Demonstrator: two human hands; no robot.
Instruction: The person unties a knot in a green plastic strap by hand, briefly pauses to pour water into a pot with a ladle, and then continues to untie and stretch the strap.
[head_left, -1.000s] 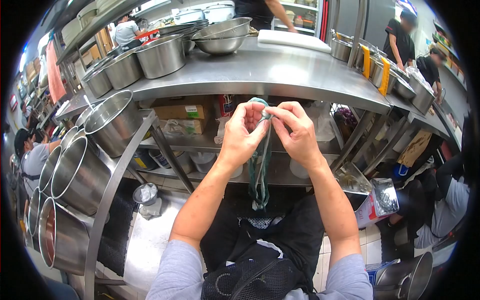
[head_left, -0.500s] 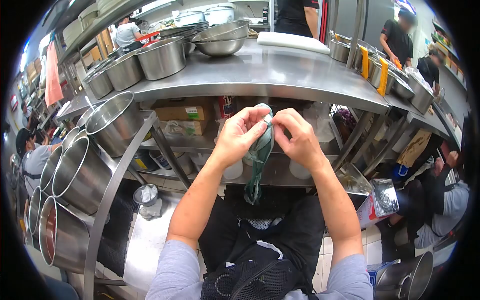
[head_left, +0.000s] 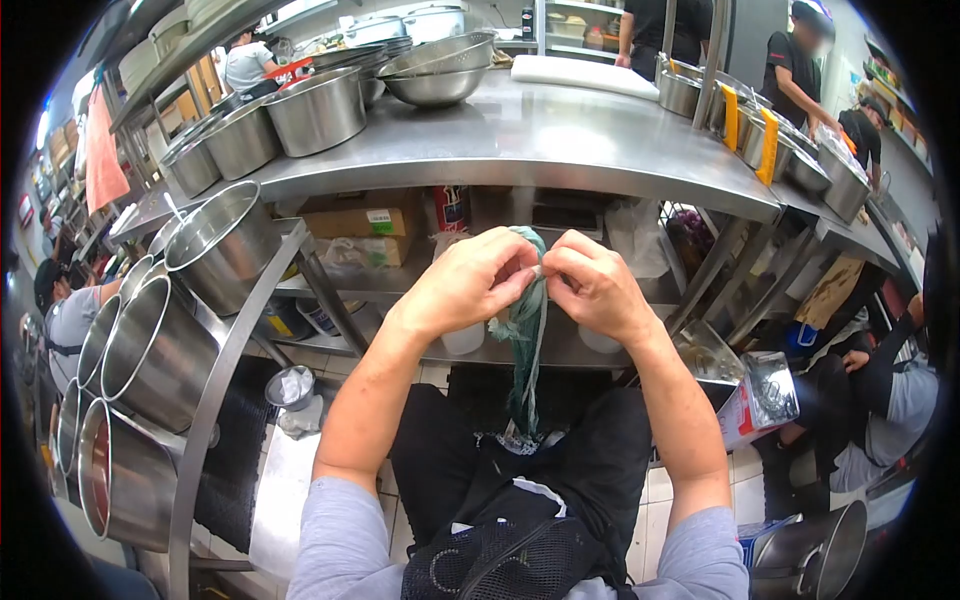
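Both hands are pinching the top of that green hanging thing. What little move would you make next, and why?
Probably ease the two pinches apart sideways. The left hand and right hand both grip the top of the green piece, their fingers nearly touching, while the rest hangs bunched below; spreading would likely open that top.

No lettering is legible; the white label (head_left: 380, 216) on the cardboard box (head_left: 345, 226) is too blurred.

Limp teal-green cloth (head_left: 524, 335), dangling vertically, top bunched
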